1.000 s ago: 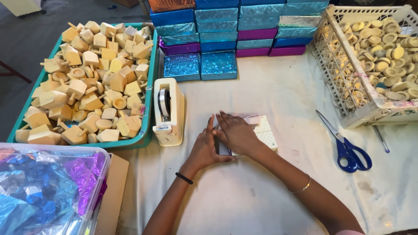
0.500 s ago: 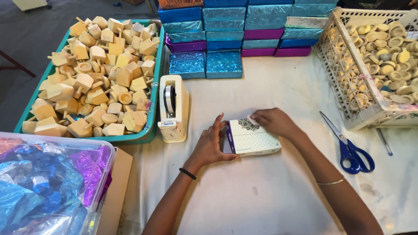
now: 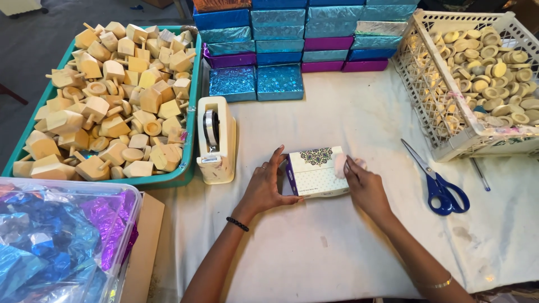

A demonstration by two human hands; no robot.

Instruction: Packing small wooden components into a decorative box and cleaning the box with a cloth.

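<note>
A white cloth [image 3: 337, 247] with a few faint stains covers the work table, and a grey floor [image 3: 33, 50] shows past its far left edge. Nearest on the left, a clear plastic tub [image 3: 120, 196] holds crumpled blue and purple foil sheets [image 3: 50, 247], and beside it a flat piece of brown cardboard [image 3: 143, 247] lies on the cloth. In the middle of the table a small white box [image 3: 317, 173] with a dark ornamental print and a purple end lies flat. The left hand [image 3: 264, 188] cups its left end, thumb along the near edge and fingers spread against the purple side, holding it steady. The right hand [image 3: 365, 188] rests at the box's right end with fingertips pressing on a small pale pink piece [image 3: 340, 165] there; whether it pinches that piece cannot be told. To the right lie blue-handled scissors [image 3: 441, 182], and just beyond them a pen [image 3: 479, 173]. Left of the box stands a cream tape dispenser [image 3: 216, 140]. Behind that, a teal tray [image 3: 191, 112] is heaped with pale wooden spinning tops [image 3: 112, 101]. At the far right a white lattice basket [image 3: 426, 95] is filled with small round wooden discs [image 3: 494, 67]. Along the far edge, glittery boxes [image 3: 303, 33] in blue, teal and purple stand stacked in rows, with two blue ones set in front.
</note>
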